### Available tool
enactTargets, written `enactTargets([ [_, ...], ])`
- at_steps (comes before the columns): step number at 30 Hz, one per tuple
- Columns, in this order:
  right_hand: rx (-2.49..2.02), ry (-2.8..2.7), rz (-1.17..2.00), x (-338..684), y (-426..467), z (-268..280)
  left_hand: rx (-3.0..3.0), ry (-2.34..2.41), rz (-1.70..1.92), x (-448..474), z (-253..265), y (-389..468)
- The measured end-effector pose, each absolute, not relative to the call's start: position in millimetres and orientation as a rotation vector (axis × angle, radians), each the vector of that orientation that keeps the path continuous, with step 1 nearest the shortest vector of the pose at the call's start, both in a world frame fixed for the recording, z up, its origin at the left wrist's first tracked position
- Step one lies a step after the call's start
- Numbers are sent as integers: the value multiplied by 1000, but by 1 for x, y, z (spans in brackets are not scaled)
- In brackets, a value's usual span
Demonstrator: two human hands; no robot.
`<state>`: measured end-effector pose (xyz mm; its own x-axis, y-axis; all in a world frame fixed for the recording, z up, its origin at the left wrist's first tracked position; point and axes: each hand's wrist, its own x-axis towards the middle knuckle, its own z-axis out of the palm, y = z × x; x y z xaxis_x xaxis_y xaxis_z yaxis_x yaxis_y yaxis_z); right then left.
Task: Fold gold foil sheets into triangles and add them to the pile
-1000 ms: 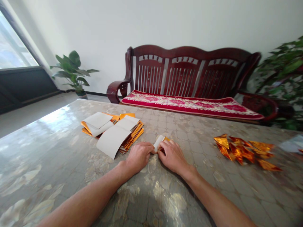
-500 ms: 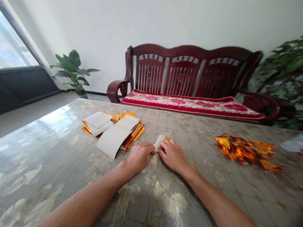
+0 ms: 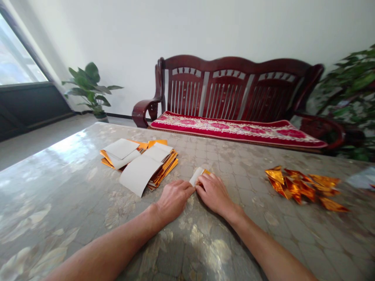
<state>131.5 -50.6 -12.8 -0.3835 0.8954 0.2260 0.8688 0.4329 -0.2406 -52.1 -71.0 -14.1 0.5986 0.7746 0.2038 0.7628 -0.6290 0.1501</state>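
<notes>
A small folded sheet of gold foil paper, white on one face with a gold strip at its right, lies on the table between my hands. My right hand is closed over its right side, fingers bent and pressing it down. At its near left corner, my left hand has thumb and fingers pinched together; the fingertips of both hands almost meet there. My fingers hide the near edge of the sheet. Left of my hands sits a stack of gold and white foil papers.
Several folded gold foil pieces lie in a heap on the right, with a clear plastic bag beyond them. The table has a patterned glossy cover. Behind it stand a dark red wooden bench and a potted plant.
My left hand has shifted slightly toward me and right, its fingertips now at the sheet's near corner. My right hand stays nearly still on the sheet.
</notes>
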Motion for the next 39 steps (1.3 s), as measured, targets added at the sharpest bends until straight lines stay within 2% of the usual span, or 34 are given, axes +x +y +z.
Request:
enactTargets([
  [11,-1511,-2131,302,141,-47,-18,2796,1391,312,-47,-11,-75],
  [39,-1639,-2112,306,146,-46,-22,2888,1275,270,-46,-15,-71],
])
